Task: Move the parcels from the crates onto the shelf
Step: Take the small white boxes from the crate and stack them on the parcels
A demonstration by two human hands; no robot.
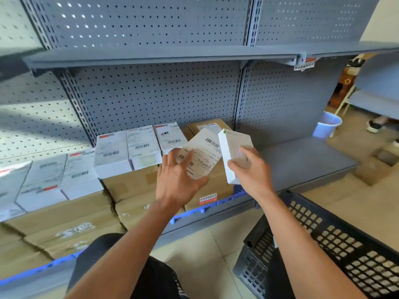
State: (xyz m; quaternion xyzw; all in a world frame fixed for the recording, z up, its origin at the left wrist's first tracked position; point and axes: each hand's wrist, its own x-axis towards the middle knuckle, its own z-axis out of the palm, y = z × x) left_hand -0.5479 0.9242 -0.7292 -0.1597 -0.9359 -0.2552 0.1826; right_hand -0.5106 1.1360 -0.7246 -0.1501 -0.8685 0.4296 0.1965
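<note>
No text is legible at this resolution. Shipping labels with barcodes and lines of small print stand on the white parcels (112,151) lined along the lower shelf (302,160); the characters are too blurred to read. The parcel (201,154) held by the left hand (179,180) carries a label with 3 barcodes and unreadable print. A red-and-white sticker (208,199) on the brown carton (133,182) front shows characters that cannot be resolved. A red-and-white tag (304,63) on the upper shelf edge (151,58) is likewise illegible.
</note>
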